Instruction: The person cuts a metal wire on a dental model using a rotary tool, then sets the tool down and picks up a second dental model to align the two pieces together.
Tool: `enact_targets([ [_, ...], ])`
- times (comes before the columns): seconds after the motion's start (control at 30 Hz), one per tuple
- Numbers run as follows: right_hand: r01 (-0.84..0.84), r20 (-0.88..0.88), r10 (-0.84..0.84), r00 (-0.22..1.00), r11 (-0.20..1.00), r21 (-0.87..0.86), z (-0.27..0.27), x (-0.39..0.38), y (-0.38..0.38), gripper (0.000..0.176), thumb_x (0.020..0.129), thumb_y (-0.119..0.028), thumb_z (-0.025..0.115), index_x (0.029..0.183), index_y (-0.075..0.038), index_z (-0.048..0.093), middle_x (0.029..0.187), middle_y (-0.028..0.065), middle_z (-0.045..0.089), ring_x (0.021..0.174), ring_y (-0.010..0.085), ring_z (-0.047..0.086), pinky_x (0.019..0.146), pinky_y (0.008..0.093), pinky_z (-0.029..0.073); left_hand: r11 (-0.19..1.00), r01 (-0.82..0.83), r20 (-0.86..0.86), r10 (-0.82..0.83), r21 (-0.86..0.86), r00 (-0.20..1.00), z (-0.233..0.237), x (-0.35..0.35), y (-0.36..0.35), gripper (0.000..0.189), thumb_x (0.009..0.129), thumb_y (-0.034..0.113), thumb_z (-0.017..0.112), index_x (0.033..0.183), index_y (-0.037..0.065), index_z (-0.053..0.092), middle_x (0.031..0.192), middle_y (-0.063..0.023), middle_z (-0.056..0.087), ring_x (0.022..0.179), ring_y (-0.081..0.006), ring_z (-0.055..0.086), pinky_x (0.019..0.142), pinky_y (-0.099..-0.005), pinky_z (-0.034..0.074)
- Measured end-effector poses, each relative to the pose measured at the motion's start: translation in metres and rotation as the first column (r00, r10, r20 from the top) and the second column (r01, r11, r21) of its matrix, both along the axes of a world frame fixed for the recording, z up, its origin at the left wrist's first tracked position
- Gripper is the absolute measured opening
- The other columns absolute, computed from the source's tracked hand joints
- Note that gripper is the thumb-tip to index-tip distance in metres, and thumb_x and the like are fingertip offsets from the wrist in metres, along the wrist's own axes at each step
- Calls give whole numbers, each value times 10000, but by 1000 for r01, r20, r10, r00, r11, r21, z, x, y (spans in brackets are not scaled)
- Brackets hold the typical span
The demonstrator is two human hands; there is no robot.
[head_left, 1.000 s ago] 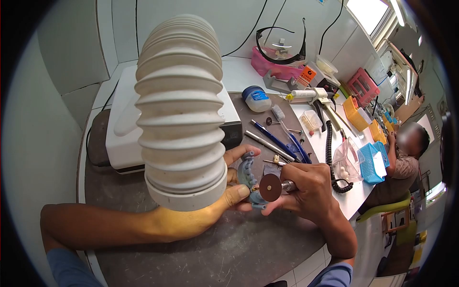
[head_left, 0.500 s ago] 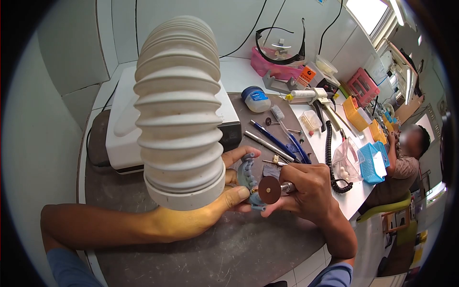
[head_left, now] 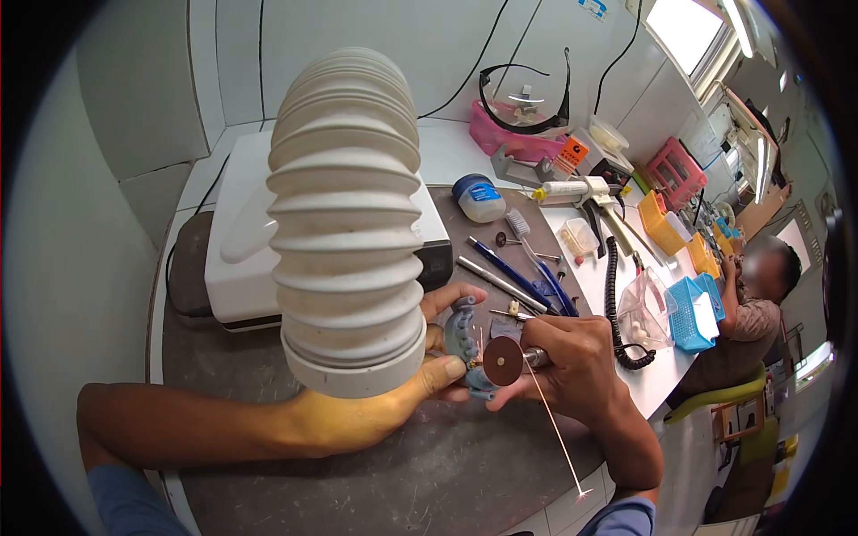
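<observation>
Left hand [head_left: 422,379] pinched the dental model [head_left: 459,333] right of the hose [head_left: 349,223], above the table [head_left: 357,487]; right hand [head_left: 576,359] gripped the spinning-disc tool [head_left: 504,361] — sparks [head_left: 583,494] flew, light pressure and braced fingers looked best.

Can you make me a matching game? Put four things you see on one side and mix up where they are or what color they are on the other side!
Things:
1. Tooth model
2. Jar
3. Black-framed glasses
4. Round disc

Clues:
A. Resting on a pink tub
B. Reddish brown, with sparks flying nearby
C. Held in the left hand's fingers
D. Has a dark blue lid

Right pairs: 1-C, 2-D, 3-A, 4-B
</observation>
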State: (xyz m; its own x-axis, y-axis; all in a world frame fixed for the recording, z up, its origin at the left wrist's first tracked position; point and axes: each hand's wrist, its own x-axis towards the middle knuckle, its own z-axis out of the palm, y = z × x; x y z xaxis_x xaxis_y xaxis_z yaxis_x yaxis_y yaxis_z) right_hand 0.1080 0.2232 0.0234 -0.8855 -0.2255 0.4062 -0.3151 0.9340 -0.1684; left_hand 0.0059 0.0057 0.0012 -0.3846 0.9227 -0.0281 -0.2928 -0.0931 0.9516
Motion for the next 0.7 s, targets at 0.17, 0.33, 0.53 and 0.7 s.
enact_targets([
  [0.17,-14,-3,14,1000,1000,-7,-1,0,-1,638,595,-628,805,610,-88,467,511,13,470,403,159,471,394,327,352,1000,-5,27,5,12,1000,-2,2,-1,592,1013,55,494,1529,87,204,1284,-114,580,1176,-159,574,975,-330,536],
  [0.33,-13,-1,13,1000,1000,17,0,0,-1,635,593,-629,805,608,-90,469,514,15,478,407,160,483,399,326,364,999,11,-3,-12,-39,1000,2,0,-2,595,1011,43,490,1531,90,205,1287,-113,577,1160,-161,583,973,-329,537],
  [0.53,-5,5,5,1000,1000,1,0,0,-1,630,594,-626,807,609,-90,476,515,14,484,410,158,492,397,322,365,1000,5,-12,-5,-2,1000,0,0,-1,587,1011,39,486,1527,87,211,1283,-110,582,1176,-164,580,967,-321,542],
  [0.7,-8,16,8,1000,1000,16,1,0,0,628,605,-624,808,609,-89,479,507,6,483,402,159,491,390,322,359,1000,2,-10,-2,-7,1000,-2,0,-1,586,1010,47,497,1522,83,214,1263,-114,592,1157,-161,591,960,-316,545],
])
